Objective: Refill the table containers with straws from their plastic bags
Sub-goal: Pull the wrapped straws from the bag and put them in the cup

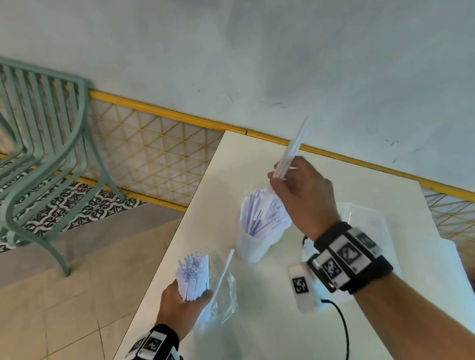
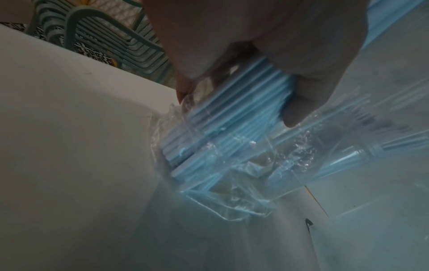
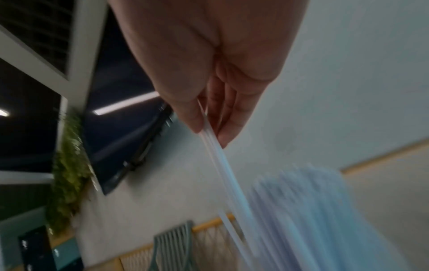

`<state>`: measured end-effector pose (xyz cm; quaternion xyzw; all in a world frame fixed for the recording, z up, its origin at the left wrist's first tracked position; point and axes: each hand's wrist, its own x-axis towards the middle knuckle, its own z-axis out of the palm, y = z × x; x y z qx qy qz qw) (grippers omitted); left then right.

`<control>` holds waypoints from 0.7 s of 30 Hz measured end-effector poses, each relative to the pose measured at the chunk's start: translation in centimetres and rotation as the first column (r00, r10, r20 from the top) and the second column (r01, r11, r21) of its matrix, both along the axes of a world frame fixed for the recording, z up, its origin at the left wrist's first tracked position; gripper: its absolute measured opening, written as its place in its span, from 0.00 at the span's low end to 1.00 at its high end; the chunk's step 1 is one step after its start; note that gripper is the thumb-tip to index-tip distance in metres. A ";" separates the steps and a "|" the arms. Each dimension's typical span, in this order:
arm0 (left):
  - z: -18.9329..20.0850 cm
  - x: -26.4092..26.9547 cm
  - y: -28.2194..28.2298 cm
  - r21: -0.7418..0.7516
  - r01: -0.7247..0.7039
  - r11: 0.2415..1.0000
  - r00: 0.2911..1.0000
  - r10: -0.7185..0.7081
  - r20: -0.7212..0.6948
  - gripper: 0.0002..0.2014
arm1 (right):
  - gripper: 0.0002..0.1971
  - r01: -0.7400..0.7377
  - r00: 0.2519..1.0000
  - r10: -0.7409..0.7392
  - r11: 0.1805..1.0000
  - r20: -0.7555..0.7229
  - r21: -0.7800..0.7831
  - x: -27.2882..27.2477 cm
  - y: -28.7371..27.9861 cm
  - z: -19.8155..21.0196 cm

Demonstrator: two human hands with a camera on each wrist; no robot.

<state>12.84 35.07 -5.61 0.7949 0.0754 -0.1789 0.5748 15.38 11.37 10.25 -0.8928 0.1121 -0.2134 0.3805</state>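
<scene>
Now the right hand [image 1: 302,192] pinches a few straws [image 1: 292,149] just above the cup [image 1: 250,245] on the counter [image 1: 279,339]. Beside the cup, the left hand [image 1: 180,306] grips a straw bundle [image 1: 192,275] inside its bag [image 1: 225,298]. Blur hides the cup's straws in the right wrist view.

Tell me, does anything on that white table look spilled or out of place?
One loose straw leans apart from the bundle the left hand grips, slanting over the clear bag. Nothing looks spilled or damaged.
</scene>
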 end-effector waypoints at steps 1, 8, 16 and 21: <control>0.1 -0.1 -0.1 -0.002 0.008 1.000 1.000 -0.008 0.002 0.10 | 0.06 0.006 0.998 -0.005 1.000 -0.057 0.004 0.4 -0.1 -0.9; 0.3 -0.2 -0.1 -0.018 0.012 1.000 1.000 -0.012 -0.012 0.16 | 0.30 0.052 0.984 -0.037 0.995 -0.172 0.086 1.1 -0.9 -4.4; -0.2 -0.1 0.1 -0.011 0.027 1.000 1.000 -0.027 0.015 0.13 | 0.35 -0.225 0.954 0.156 0.936 -0.255 -0.272 2.9 -0.6 -4.8; -0.3 -0.1 0.0 -0.025 0.028 0.999 0.999 -0.027 0.029 0.14 | 0.26 -0.371 0.850 0.085 0.796 -0.519 -0.479 2.5 0.0 -5.6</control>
